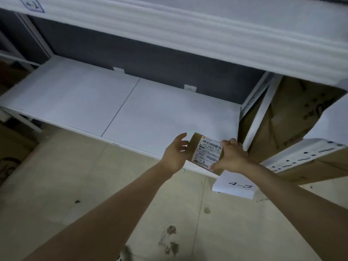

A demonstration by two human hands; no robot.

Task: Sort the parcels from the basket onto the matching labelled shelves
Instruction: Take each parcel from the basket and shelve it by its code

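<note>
A small brown cardboard parcel [207, 151] with a white shipping label, hand-marked "4-3", sits over the front right edge of the low white shelf [131, 110]. My right hand [231, 155] grips the parcel's right side with curled fingers and thumb. My left hand [176, 153] is at its left side, fingers loosely curved, thumb raised; whether it touches the parcel is unclear. A white paper tag reading "4-3" [235, 185] hangs below the shelf's front edge, just under my right wrist. The basket is out of view.
An upper white shelf [188, 34] overhangs, with a tag reading "4-2" [33, 4] at the top left. Large cardboard boxes [293, 117] stand to the right behind a white upright post [258, 117]. More boxes sit at the far left. The concrete floor [94, 185] is stained.
</note>
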